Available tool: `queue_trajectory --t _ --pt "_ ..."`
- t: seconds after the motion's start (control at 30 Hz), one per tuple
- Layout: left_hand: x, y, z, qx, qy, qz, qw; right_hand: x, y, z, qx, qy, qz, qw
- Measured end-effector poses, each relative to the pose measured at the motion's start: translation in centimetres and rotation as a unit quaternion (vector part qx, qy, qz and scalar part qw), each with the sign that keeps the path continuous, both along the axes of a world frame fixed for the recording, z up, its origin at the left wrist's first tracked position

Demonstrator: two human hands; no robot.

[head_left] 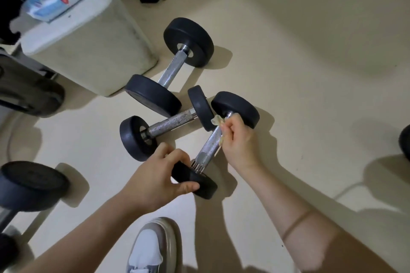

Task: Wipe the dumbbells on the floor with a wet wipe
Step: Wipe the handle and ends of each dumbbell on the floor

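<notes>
Shoe (pixel 153 248) nearest; left hand (pixel 159 175) grips dumbbell (pixel 237 108), right hand (pixel 239 139) pinches wipe (pixel 216 120) (against handle (pixel 209 143)).

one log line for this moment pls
left hand: grips near black round dumbbell head | right hand: holds crumpled wet wipe on knurled steel handle

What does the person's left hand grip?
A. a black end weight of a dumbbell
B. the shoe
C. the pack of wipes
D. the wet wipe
A: the left hand curls round the near black end weight of the dumbbell, while the right hand pinches the wet wipe.
</notes>
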State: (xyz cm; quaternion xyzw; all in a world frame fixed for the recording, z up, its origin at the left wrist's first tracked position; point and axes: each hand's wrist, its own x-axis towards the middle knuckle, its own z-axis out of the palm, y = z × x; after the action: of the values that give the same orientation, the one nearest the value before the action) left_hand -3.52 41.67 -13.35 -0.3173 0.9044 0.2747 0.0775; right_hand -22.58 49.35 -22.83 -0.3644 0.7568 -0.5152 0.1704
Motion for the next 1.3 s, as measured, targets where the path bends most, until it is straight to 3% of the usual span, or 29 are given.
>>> queue_trajectory --t 0.07,0.17,0.23,0.37,0.57,0.7,0.77,0.87,0.93,1.03,1.1,1.17,1.2,1.3 --pt "-0.6 0.0 0.3 -0.013 -0.019 -0.004 1.0 1.0 0.5 0.1 0.012 0.001 0.019 1.0" --pt "-0.8 -0.4 0.8 -0.013 -0.042 -0.005 0.999 4.7 2.5 1.5 0.05 -0.045 0.146 0.987" --pt "-0.6 -1.2 1.0 -0.011 -0.043 0.001 0.999 4.1 1.6 1.7 0.046 -0.032 0.134 0.989" --pt "-0.3 -2.5 2.0 -0.05 -0.049 0.06 0.996 1.2 -1.0 1.8 0.066 0.072 0.013 0.995" --pt "-1.3 -2.2 2.6 -0.076 -0.078 0.076 0.991 5.7 1.4 2.2 0.11 0.127 0.131 0.977" --pt "-1.2 -2.3 2.1 -0.063 -0.065 0.108 0.99 1.1 0.0 0.4 0.025 0.022 -0.053 0.998" --pt "-1.4 -2.1 2.1 -0.06 -0.073 0.114 0.989 2.7 0.5 0.2 0.011 0.008 -0.019 1.0" --pt "-1.9 -2.1 2.5 -0.051 -0.086 0.137 0.985 7.0 1.7 0.7 0.054 -0.089 0.108 0.989" --pt "-2.1 -2.0 2.6 -0.057 -0.113 0.131 0.983 6.0 1.4 1.7 0.053 -0.262 0.129 0.955" --pt "-3.0 -1.7 3.2 -0.067 -0.135 0.095 0.984 2.5 1.6 4.7 -0.025 -0.519 0.126 0.845" --pt "-4.6 -1.0 4.8 0.061 -0.045 0.141 0.987 0.7 2.6 6.6 -0.082 -0.621 0.138 0.767" --pt "-6.8 0.1 7.5 0.27 0.057 0.203 0.939 -0.4 3.5 8.6 -0.123 -0.658 0.144 0.729" --pt "-7.9 0.6 8.8 0.315 0.072 0.195 0.926 -0.8 3.8 9.6 -0.138 -0.66 0.144 0.725" --pt "-11.0 1.7 11.5 0.319 0.105 0.154 0.929 -2.1 4.8 12.4 -0.186 -0.649 0.145 0.723"
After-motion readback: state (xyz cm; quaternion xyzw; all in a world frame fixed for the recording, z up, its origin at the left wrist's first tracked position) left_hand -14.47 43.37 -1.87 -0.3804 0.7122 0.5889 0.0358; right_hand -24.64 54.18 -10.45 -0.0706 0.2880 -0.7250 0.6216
